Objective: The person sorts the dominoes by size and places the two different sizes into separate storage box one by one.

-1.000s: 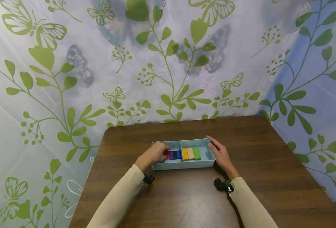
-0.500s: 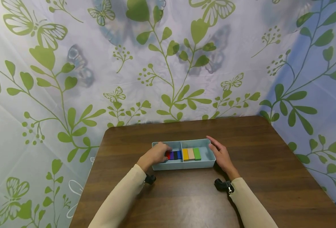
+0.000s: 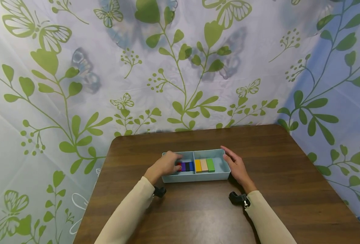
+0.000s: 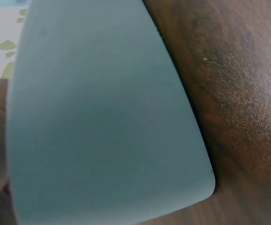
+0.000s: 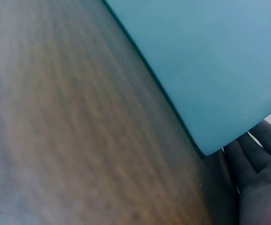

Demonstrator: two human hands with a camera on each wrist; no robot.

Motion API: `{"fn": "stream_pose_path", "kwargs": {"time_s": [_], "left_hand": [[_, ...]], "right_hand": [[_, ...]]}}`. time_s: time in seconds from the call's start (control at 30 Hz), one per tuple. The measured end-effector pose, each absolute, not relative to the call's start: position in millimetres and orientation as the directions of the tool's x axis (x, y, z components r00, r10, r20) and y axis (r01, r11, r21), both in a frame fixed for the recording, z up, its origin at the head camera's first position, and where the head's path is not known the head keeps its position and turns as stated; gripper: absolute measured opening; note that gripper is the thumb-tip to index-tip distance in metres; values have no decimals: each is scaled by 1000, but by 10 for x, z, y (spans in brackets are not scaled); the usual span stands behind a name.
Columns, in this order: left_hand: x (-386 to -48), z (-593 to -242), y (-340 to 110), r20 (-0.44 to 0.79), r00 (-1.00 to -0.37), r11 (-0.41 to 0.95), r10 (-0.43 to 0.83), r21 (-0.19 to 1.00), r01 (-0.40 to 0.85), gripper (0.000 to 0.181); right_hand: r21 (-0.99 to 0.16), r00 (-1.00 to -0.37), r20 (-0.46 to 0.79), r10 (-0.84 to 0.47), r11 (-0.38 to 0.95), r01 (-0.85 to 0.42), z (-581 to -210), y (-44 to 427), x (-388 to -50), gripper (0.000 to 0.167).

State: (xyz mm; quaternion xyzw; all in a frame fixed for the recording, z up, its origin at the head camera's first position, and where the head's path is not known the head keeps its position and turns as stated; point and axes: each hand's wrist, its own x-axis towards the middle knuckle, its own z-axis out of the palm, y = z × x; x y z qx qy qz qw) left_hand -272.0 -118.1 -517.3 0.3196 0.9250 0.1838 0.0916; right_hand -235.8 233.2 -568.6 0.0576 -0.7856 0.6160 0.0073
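Note:
A pale blue two-compartment box (image 3: 180,178) stands on the table. My left hand (image 3: 163,166) reaches over its left end into the left compartment, thumb and index finger apart above a mostly hidden red block (image 3: 179,165). Beside that block lie a purple block (image 3: 183,166), a black block (image 3: 187,166) and a blue block (image 3: 191,166), in a row. In the right compartment are a yellow block (image 3: 198,165), a beige block (image 3: 204,165) and a green block (image 3: 210,165). My right hand (image 3: 237,166) rests against the box's right end, fingers mostly straight.
The brown wooden table (image 3: 198,210) reaches back to a leaf-and-butterfly patterned cloth (image 3: 155,67). Black wrist cameras sit under both wrists, the left camera (image 3: 159,191) and the right camera (image 3: 237,198) near the table. A white cord (image 3: 77,200) hangs at the left.
The red block has shifted right, up against the purple one. My left hand's thumb and index finger have since spread apart over it. The right hand has stayed in place.

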Motion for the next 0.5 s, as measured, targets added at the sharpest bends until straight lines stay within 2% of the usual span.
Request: {"fn": "stream_pose_path", "kwargs": {"time_s": [0.23,0.5], "left_hand": [[-2651,-5099,-1258,109,-804,675,584,486,556,43],[-2541,-5018,-1361,211,-851,684,481,517,515,44]], "right_hand": [[-956,-992,111,-63,268,-124,-5952,2389,-2492,49],[-960,-993,112,-48,253,-121,-5907,2434,-2463,49]]}}
